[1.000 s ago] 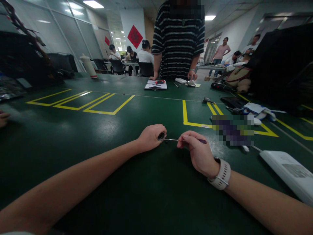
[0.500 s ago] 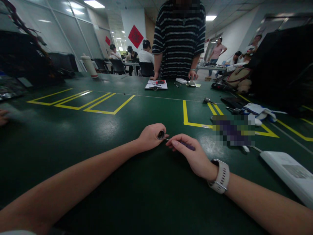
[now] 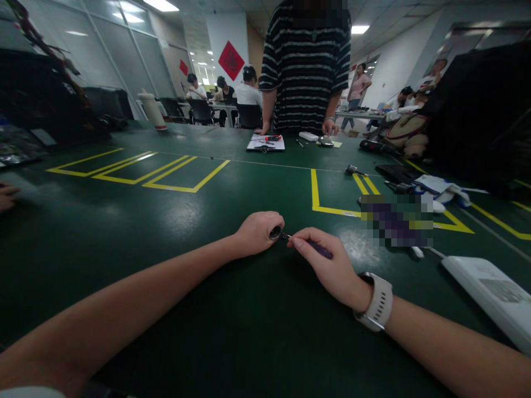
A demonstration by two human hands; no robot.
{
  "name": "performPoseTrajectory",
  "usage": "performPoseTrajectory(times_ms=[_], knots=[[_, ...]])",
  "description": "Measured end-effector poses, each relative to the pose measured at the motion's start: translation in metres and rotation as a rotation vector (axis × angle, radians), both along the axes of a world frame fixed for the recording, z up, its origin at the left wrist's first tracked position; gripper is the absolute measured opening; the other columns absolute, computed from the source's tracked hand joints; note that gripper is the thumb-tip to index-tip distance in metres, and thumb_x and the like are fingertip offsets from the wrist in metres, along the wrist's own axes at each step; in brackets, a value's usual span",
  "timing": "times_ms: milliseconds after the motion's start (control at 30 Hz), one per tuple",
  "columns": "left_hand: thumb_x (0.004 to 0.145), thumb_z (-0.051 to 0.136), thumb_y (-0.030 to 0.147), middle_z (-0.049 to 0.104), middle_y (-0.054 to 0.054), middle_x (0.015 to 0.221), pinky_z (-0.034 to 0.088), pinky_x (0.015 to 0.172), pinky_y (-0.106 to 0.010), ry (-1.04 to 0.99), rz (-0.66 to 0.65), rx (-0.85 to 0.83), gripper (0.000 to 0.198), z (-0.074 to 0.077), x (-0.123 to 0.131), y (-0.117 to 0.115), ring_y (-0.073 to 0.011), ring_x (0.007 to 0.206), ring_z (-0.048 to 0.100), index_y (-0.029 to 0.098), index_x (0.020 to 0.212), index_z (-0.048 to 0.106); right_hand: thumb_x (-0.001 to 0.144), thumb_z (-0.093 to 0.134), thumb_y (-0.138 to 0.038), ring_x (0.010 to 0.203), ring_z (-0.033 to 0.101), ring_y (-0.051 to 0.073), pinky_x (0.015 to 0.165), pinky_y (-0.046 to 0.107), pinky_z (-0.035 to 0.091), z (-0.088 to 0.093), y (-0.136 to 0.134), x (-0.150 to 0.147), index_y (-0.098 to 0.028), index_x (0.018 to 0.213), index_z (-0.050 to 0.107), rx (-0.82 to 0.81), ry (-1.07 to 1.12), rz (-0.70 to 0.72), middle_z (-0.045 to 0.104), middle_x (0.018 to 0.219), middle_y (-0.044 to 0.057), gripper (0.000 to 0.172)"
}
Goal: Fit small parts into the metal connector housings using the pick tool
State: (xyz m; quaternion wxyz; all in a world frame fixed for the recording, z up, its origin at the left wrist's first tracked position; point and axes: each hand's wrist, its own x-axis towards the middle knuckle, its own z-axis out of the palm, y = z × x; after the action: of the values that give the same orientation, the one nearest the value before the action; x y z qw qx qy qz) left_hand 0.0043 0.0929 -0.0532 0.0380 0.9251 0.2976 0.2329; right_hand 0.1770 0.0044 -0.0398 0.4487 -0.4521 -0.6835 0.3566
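On the green table [image 3: 265, 331], my left hand [image 3: 256, 232] is closed around a small round dark part [image 3: 274, 232] with a shiny rim. A purple-handled screwdriver [image 3: 317, 249] is pinched in my right hand [image 3: 327, 260]. Its thin metal tip touches the round part. A white watch [image 3: 375, 301] sits on my right wrist. Both forearms rest on the table.
A person in a striped shirt [image 3: 305, 66] stands at the far edge by a clipboard [image 3: 265, 143]. A white flat device [image 3: 489, 290] lies at the right, with tools and gloves [image 3: 435, 188] beyond. Yellow tape lines [image 3: 182, 177] mark the table. Another person's hand [image 3: 6, 196] shows at the left edge.
My right hand slid along the screwdriver toward my left hand, so less of the metal shaft shows and its tip now sits at the round part.
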Motion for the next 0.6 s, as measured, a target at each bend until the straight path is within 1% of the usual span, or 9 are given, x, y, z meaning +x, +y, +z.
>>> performPoseTrajectory(times_ms=[133,167,233,267,333,467,533,600], knots=[[0.073,0.053,0.011,0.054,0.0,0.066,0.039,0.058,-0.023,-0.069,-0.02,-0.029,0.005,-0.001,-0.002,0.001,-0.0116,0.061,0.051,0.014,0.069,0.052,0.082,0.057,-0.03,0.082,0.06,0.018,0.076,0.034,0.046,-0.006,0.011,0.004,-0.018,0.081,0.067,-0.239,0.383,0.05,0.066,0.083,0.004,0.016],[0.073,0.053,0.012,0.054,0.0,0.067,0.04,0.058,-0.023,-0.092,-0.021,-0.037,0.004,-0.002,-0.002,0.002,-0.0117,0.062,0.051,0.014,0.07,0.053,0.081,0.057,-0.03,0.082,0.06,0.017,0.076,0.034,0.046,-0.007,0.013,0.004,-0.018,0.081,0.067,-0.284,0.446,0.057,0.067,0.083,0.004,0.015],[0.073,0.053,0.012,0.055,-0.001,0.068,0.04,0.059,-0.023,-0.125,-0.02,-0.049,0.003,-0.002,-0.002,0.003,-0.0119,0.063,0.052,0.014,0.07,0.053,0.081,0.058,-0.03,0.081,0.06,0.017,0.074,0.033,0.046,-0.009,0.015,0.004,-0.018,0.081,0.067,-0.33,0.503,0.065,0.067,0.083,0.005,0.015],[0.073,0.054,0.013,0.055,-0.001,0.068,0.04,0.059,-0.023,-0.132,-0.017,-0.054,0.003,-0.003,-0.002,0.003,-0.0119,0.063,0.052,0.014,0.07,0.053,0.081,0.057,-0.03,0.081,0.06,0.017,0.073,0.032,0.046,-0.009,0.014,0.004,-0.018,0.082,0.066,-0.326,0.505,0.065,0.067,0.084,0.005,0.015],[0.072,0.054,0.012,0.055,0.0,0.067,0.04,0.058,-0.023,-0.13,-0.009,-0.055,0.003,-0.003,-0.002,0.004,-0.0119,0.062,0.052,0.014,0.07,0.053,0.082,0.056,-0.03,0.081,0.06,0.017,0.074,0.033,0.046,-0.008,0.012,0.003,-0.018,0.082,0.066,-0.26,0.454,0.05,0.067,0.084,0.004,0.016],[0.071,0.053,0.011,0.054,0.0,0.066,0.04,0.058,-0.023,-0.1,0.021,-0.038,0.005,-0.004,-0.001,0.004,-0.0121,0.061,0.052,0.015,0.069,0.052,0.084,0.054,-0.029,0.081,0.06,0.018,0.075,0.034,0.045,-0.002,0.003,0.002,-0.019,0.082,0.067,-0.056,0.161,-0.014,0.066,0.083,0.003,0.016],[0.072,0.052,0.011,0.053,0.0,0.065,0.039,0.057,-0.023,-0.075,0.021,-0.026,0.006,-0.003,0.0,0.003,-0.012,0.061,0.051,0.015,0.068,0.052,0.084,0.054,-0.028,0.081,0.06,0.018,0.073,0.033,0.045,0.002,0.001,0.001,-0.02,0.083,0.067,-0.019,0.054,-0.029,0.066,0.083,0.003,0.016],[0.073,0.051,0.01,0.053,0.0,0.065,0.039,0.057,-0.023,-0.056,0.011,-0.017,0.007,-0.002,0.0,0.002,-0.0117,0.06,0.05,0.015,0.067,0.052,0.084,0.054,-0.028,0.081,0.06,0.019,0.072,0.034,0.045,0.002,0.001,0.001,-0.02,0.083,0.067,-0.04,0.041,-0.018,0.067,0.083,0.003,0.016]])
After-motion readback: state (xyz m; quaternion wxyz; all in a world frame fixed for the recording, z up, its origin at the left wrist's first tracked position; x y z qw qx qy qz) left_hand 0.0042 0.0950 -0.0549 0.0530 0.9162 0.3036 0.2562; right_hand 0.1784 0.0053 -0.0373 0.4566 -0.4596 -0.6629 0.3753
